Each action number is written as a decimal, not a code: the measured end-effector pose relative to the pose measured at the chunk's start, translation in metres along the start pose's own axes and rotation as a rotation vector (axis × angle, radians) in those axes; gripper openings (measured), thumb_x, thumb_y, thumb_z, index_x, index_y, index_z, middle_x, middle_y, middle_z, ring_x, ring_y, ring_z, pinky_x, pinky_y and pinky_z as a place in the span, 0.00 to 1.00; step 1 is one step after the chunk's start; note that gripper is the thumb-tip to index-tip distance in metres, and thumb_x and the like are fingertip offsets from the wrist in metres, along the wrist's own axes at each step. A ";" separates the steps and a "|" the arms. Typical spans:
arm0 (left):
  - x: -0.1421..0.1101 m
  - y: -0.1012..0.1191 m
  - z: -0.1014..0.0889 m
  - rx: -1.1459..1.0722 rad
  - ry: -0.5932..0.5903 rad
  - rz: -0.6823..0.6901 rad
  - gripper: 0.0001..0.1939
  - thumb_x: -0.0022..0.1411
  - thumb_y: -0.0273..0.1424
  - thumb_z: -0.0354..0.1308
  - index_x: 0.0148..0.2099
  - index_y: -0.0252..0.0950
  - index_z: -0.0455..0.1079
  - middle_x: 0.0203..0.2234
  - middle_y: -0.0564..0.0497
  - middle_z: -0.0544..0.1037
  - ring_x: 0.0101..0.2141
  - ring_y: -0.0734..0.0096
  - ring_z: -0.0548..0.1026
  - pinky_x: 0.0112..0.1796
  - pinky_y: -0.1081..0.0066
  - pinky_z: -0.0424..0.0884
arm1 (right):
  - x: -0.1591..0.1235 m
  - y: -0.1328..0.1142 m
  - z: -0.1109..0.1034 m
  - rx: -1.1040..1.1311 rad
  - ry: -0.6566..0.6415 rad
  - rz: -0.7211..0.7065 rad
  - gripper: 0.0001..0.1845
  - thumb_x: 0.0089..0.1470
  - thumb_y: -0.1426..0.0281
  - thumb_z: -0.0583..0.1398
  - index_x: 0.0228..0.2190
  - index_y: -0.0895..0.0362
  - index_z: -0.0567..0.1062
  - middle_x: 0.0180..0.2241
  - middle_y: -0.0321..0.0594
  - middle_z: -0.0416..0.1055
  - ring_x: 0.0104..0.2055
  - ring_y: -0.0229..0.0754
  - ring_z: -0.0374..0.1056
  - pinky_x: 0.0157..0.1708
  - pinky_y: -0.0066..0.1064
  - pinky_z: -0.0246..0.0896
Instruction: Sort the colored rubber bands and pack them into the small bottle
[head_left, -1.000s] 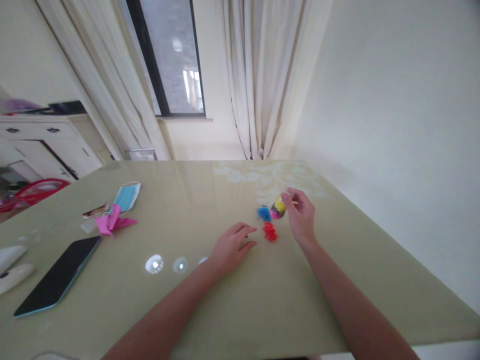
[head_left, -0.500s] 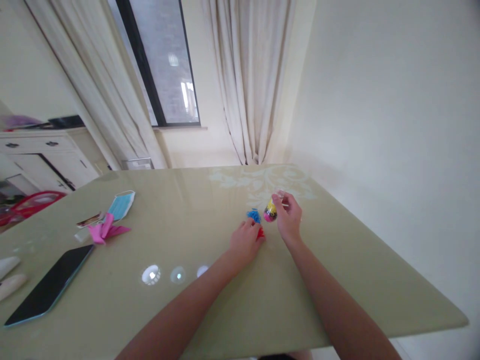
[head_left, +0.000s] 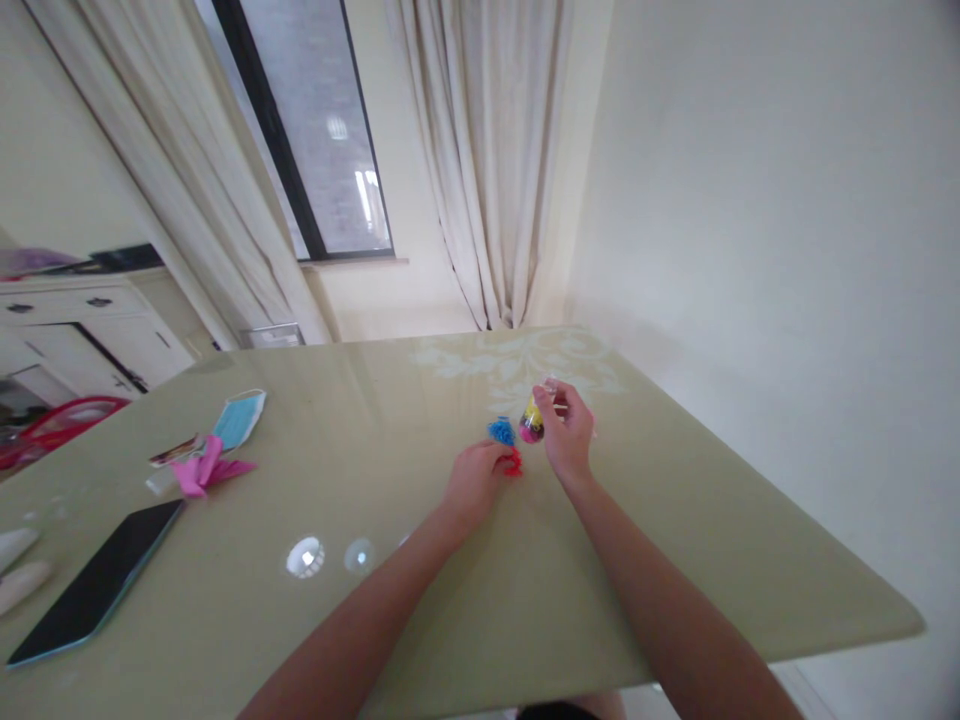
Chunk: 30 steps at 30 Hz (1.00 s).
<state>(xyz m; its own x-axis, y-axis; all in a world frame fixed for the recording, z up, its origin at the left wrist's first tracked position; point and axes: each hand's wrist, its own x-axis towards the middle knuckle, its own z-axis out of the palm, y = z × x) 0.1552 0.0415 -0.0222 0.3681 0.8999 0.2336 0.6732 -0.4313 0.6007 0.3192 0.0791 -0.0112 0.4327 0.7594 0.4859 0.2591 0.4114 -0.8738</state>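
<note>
My right hand (head_left: 566, 435) grips a small clear container (head_left: 534, 420) filled with yellow, pink and dark bits, tilted just above the table (head_left: 450, 600). Beside it my left hand (head_left: 472, 478) rests on the table with its fingertips pinched on a little red pile (head_left: 513, 462) of small bits. A blue pile (head_left: 501, 431) lies just beyond the left hand's fingers, untouched.
At the far left lie a dark phone (head_left: 94, 585), a pink folded paper (head_left: 202, 472), a blue face mask (head_left: 238, 420) and white objects (head_left: 16, 560) at the edge. The wall runs along the right; curtains (head_left: 480, 160) and a window stand behind.
My left hand has slid forward and right from open on the table onto the red pile. The right hand with the container has stayed by the blue pile.
</note>
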 end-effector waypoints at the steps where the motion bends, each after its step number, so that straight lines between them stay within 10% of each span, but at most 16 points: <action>1: 0.000 -0.001 -0.001 -0.022 0.015 -0.007 0.14 0.69 0.25 0.56 0.45 0.38 0.83 0.43 0.44 0.87 0.44 0.54 0.83 0.47 0.61 0.74 | 0.000 0.000 0.000 -0.003 0.000 -0.003 0.26 0.60 0.48 0.63 0.45 0.57 0.79 0.33 0.38 0.74 0.33 0.42 0.71 0.34 0.33 0.68; 15: -0.002 -0.039 -0.023 -0.302 0.144 -0.120 0.12 0.65 0.33 0.58 0.41 0.37 0.83 0.30 0.48 0.85 0.31 0.64 0.80 0.37 0.67 0.74 | -0.009 -0.009 0.003 -0.016 -0.070 -0.073 0.25 0.59 0.51 0.65 0.47 0.57 0.79 0.38 0.43 0.77 0.37 0.44 0.72 0.37 0.36 0.70; 30: -0.035 -0.084 -0.074 -0.540 0.405 -0.168 0.17 0.62 0.47 0.65 0.40 0.38 0.82 0.33 0.46 0.87 0.33 0.62 0.83 0.38 0.64 0.81 | -0.068 -0.026 0.018 -0.042 -0.549 -0.169 0.22 0.62 0.53 0.66 0.52 0.50 0.80 0.47 0.46 0.80 0.40 0.47 0.77 0.40 0.38 0.78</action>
<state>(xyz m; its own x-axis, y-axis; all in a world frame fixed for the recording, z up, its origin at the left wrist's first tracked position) 0.0378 0.0508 -0.0245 -0.0523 0.9499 0.3080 0.2476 -0.2865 0.9255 0.2681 0.0261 -0.0218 -0.1267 0.8398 0.5280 0.3243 0.5381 -0.7780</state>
